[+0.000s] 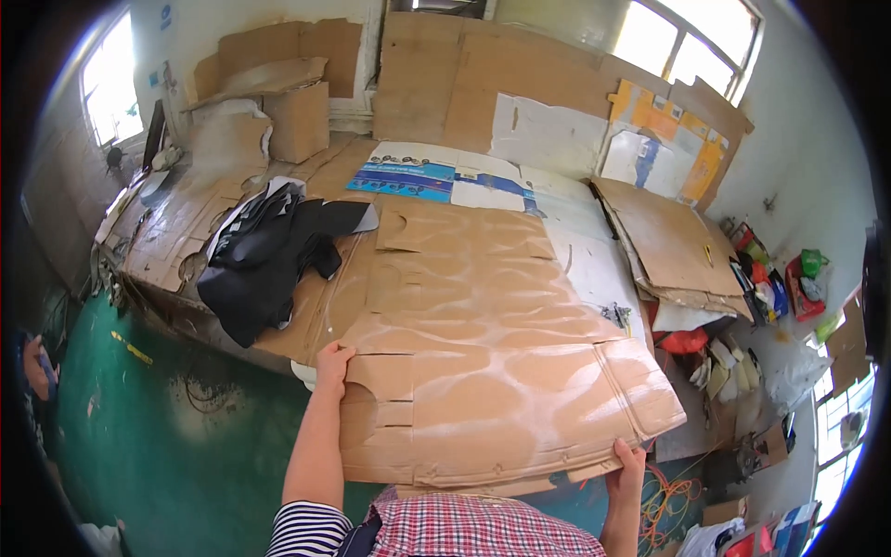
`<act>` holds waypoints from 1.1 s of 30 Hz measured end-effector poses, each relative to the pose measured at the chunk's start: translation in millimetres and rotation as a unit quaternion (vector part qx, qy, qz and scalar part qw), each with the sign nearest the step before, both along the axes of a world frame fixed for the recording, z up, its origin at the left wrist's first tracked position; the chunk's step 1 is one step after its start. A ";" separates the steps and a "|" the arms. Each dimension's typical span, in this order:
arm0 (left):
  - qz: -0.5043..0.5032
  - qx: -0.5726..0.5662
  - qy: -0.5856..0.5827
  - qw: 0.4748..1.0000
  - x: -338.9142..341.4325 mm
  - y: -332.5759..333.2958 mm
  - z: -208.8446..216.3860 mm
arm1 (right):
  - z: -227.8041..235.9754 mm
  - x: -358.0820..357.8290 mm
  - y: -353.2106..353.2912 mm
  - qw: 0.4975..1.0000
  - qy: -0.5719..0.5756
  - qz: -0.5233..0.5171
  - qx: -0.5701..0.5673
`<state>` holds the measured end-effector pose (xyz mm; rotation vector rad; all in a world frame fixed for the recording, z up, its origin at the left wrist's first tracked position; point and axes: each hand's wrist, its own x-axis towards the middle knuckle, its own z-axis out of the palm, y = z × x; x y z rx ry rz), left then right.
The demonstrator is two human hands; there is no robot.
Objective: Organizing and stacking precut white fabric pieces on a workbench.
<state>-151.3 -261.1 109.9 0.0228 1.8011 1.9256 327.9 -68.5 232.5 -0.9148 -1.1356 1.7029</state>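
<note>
A large brown cardboard sheet (501, 390) spans the space in front of my body, its surface marked with whitish, powdery curved outlines. My left hand (335, 364) is closed on its left edge, beside a cut slot and a rounded notch. At the near right corner my right hand (628, 457) grips the same sheet, thumb on top and fingers hidden beneath. The sheet's far part reaches over the cardboard-covered table, where more cardboard with similar white marks (464, 241) shows; I cannot tell where one ends and the other begins. Left of it lies a heap of black fabric pieces (264, 260).
Blue-and-white printed cardboard (399, 176) lies at the table's back. Stacked cardboard sheets (673, 237) stand at the right, near bags and clutter (766, 288). A cardboard box (297, 121) sits at the back left. Orange cord (673, 501) lies on the floor at the right.
</note>
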 end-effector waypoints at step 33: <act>0.112 0.120 0.210 0.964 25.9 -2.7 108.1 | 62.2 -40.5 110.2 0.986 -0.012 0.007 0.163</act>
